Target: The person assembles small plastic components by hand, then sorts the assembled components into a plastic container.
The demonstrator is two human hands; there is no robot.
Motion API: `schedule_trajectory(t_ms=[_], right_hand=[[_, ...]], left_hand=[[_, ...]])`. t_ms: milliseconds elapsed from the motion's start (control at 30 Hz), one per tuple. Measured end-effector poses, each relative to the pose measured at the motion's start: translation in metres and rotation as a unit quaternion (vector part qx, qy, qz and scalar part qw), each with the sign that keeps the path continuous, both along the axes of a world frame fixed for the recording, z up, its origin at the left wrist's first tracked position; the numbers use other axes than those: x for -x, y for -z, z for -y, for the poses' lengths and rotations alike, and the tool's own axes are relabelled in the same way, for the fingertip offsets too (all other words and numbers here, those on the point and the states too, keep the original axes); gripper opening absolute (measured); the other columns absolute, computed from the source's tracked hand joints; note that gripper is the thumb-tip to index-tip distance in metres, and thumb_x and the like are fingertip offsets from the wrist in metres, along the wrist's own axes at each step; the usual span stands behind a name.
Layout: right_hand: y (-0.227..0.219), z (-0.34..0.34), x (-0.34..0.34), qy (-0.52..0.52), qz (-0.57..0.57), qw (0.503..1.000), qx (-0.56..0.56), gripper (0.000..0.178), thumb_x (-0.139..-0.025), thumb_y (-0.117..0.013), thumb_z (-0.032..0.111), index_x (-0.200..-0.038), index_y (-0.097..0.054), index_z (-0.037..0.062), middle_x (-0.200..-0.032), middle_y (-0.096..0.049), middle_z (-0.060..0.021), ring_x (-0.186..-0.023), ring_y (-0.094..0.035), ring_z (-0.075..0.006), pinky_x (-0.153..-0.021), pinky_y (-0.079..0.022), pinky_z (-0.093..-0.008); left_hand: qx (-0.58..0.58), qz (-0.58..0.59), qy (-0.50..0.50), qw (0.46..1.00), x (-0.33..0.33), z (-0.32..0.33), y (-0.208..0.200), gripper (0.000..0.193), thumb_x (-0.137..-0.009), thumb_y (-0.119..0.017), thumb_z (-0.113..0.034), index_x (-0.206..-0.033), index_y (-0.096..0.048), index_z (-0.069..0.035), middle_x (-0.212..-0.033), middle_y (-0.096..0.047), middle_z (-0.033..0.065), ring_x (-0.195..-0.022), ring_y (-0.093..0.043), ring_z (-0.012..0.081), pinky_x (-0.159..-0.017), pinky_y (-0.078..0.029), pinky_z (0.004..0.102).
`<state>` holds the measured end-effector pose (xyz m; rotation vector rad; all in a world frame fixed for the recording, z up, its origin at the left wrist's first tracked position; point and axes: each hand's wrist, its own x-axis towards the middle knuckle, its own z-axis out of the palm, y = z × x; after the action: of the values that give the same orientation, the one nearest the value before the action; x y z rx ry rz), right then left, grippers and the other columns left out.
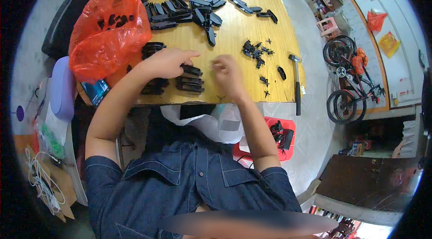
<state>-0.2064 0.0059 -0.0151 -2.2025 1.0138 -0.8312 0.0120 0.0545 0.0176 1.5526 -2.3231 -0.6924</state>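
My left hand (167,63) reaches over a stack of long black plastic pieces (190,84) near the table's front edge. Its index finger is stretched out to the right, and the lower fingers are beside the stack's top piece; whether they touch it is unclear. To the right, my right hand (228,76) hovers over the table, fingers curled together and slightly blurred. Anything between those fingertips is too small to make out. More black pieces (154,49) are stacked behind my left wrist. Small black parts (257,53) form a loose heap beyond my right hand.
A red plastic bag (108,36) fills the table's left side. Behind the hands lies a pile of black pieces (180,11). A hammer (296,81) rests along the right edge. Below the table stands a red tray (288,149) with black items; bicycles (348,77) stand farther right.
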Motion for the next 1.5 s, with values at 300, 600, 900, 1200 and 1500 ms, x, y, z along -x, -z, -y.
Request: schedule_trajectory(t_ms=[300, 600, 900, 1200, 1500], right_hand=[[-0.007, 0.062, 0.049, 0.18, -0.316, 0.914, 0.181, 0.01, -0.075, -0.053, 0.008, -0.083, -0.058, 0.0044, -0.092, -0.055, -0.0127, -0.095, -0.05, -0.0303, -0.075, -0.046, -0.0389], [0.006, 0.055, 0.046, 0.132, -0.193, 0.952, 0.2, 0.011, -0.073, -0.052, 0.004, -0.084, -0.055, 0.0043, -0.085, -0.057, -0.0141, -0.085, -0.054, -0.0319, -0.07, -0.046, -0.0422], [-0.008, 0.054, 0.031, 0.129, -0.199, 0.967, 0.093, 0.02, -0.078, -0.057, 0.016, -0.092, -0.061, 0.0025, -0.09, -0.062, -0.0149, -0.086, -0.059, -0.0311, -0.076, -0.046, -0.0395], [-0.003, 0.024, 0.011, 0.023, -0.168, 0.969, 0.18, 0.015, -0.073, -0.054, 0.005, -0.088, -0.059, 0.0059, -0.092, -0.06, -0.0116, -0.084, -0.058, -0.0273, -0.072, -0.049, -0.0359], [0.005, -0.001, 0.033, -0.007, -0.092, 0.966, 0.242, 0.015, -0.073, -0.056, 0.01, -0.087, -0.054, 0.0039, -0.089, -0.058, -0.0125, -0.087, -0.055, -0.0299, -0.07, -0.048, -0.0396]], left_hand=[[0.338, 0.148, -0.109, 0.923, 0.03, 0.069, 0.014, 0.028, -0.072, -0.055, -0.012, -0.099, -0.063, -0.017, -0.087, -0.054, 0.0039, -0.084, -0.055, 0.0218, -0.067, -0.047, 0.0342], [0.411, 0.203, -0.032, 0.888, 0.029, 0.077, 0.016, 0.004, -0.072, -0.058, -0.014, -0.074, -0.061, -0.016, -0.083, -0.054, 0.0016, -0.087, -0.053, 0.0187, -0.067, -0.045, 0.0328], [0.163, -0.096, -0.138, 0.972, 0.023, 0.038, 0.0, 0.027, -0.075, -0.049, -0.004, -0.101, -0.051, -0.006, -0.078, -0.056, 0.0152, -0.08, -0.057, 0.0344, -0.069, -0.046, 0.0403], [0.081, -0.267, -0.067, 0.958, -0.004, 0.026, 0.028, 0.016, -0.067, -0.055, -0.002, -0.084, -0.055, -0.002, -0.09, -0.056, 0.0134, -0.076, -0.056, 0.027, -0.07, -0.046, 0.0327], [0.119, -0.055, 0.0, 0.991, -0.001, 0.02, 0.017, 0.028, -0.068, -0.066, -0.012, -0.094, -0.06, -0.005, -0.098, -0.058, 0.0136, -0.095, -0.054, 0.0308, -0.084, -0.044, 0.0363]])
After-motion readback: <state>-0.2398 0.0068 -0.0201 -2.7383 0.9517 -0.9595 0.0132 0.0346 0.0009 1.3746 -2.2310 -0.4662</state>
